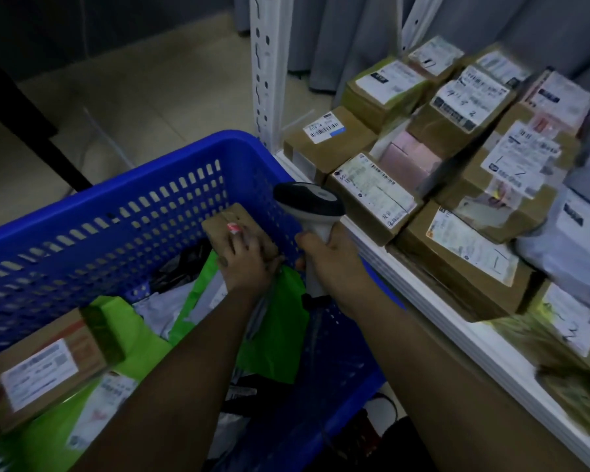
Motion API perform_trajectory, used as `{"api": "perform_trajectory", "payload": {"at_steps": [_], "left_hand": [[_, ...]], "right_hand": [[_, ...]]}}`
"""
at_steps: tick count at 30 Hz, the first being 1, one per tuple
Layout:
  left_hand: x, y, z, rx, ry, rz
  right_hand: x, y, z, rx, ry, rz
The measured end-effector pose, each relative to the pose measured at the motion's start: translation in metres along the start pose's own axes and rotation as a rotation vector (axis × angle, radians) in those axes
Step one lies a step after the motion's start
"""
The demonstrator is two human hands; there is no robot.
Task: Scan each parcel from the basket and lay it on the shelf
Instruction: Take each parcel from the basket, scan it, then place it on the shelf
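room: dim, tiled floor, grey curtain behind a white metal shelf (433, 294).
basket: blue plastic basket (116, 212) touching the shelf's front edge, holding green mailer bags (273, 321) and a labelled carton (45, 369).
left hand: left hand (249, 264) grips a small brown cardboard parcel (232, 226) at the basket's far wall.
right hand: right hand (334, 257) wrapped around the handle of a white barcode scanner (310, 202).
shelf: labelled cardboard parcels (457, 114) stacked close together.

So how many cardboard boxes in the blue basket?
2: a small box held by the left hand near the far wall, a labelled box at the near left corner. Bags may hide more.
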State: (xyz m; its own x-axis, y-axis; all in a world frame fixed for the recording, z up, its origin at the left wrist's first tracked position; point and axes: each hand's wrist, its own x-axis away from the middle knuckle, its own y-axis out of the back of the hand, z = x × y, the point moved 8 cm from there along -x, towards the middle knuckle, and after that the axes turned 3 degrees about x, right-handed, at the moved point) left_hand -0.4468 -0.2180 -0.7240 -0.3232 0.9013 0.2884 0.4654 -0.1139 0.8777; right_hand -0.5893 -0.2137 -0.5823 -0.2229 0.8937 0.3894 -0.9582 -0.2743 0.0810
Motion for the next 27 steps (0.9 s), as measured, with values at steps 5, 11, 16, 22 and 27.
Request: {"api": "perform_trajectory", "payload": {"at_steps": [5, 11, 16, 22, 27], "left_hand": [[0.001, 0.016, 0.020, 0.151, 0.180, -0.124], [0.024, 0.032, 0.043, 0.624, 0.379, -0.108], [0.069, 0.060, 0.058, 0.941, 0.311, -0.014], [0.138, 0.131, 0.002, 1.175, 0.046, -0.018], [0.200, 0.191, -0.076, 1.407, -0.147, 0.139]], "right_hand": [[0.002, 0.001, -0.001, -0.017, 0.017, -0.013], [0.022, 0.012, 0.014, 0.008, 0.045, -0.043], [0.062, 0.036, 0.032, 0.042, -0.006, -0.147], [0.135, 0.075, 0.065, 0.071, 0.017, -0.286], [0.213, 0.121, 0.106, -0.069, 0.119, -0.479]]}}
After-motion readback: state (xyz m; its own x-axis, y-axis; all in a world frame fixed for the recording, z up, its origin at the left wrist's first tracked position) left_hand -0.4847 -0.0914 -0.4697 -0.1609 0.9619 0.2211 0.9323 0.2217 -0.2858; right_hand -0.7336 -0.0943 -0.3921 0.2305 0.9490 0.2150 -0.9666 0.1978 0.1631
